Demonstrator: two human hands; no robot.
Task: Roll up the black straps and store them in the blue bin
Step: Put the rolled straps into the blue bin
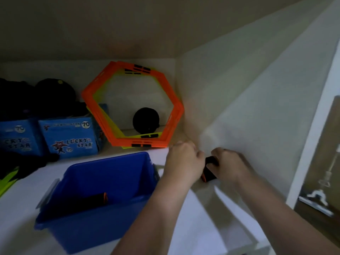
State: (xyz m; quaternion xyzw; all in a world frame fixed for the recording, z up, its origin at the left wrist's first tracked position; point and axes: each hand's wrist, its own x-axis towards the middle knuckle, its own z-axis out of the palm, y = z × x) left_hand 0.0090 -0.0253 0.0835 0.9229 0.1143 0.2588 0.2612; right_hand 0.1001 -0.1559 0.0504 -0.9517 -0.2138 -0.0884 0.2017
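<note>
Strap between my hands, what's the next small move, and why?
Probably carry the strap left and drop it into the bin. It looks rolled up, the left hand and right hand grip it just right of the bin, and one roll lies inside.
</note>
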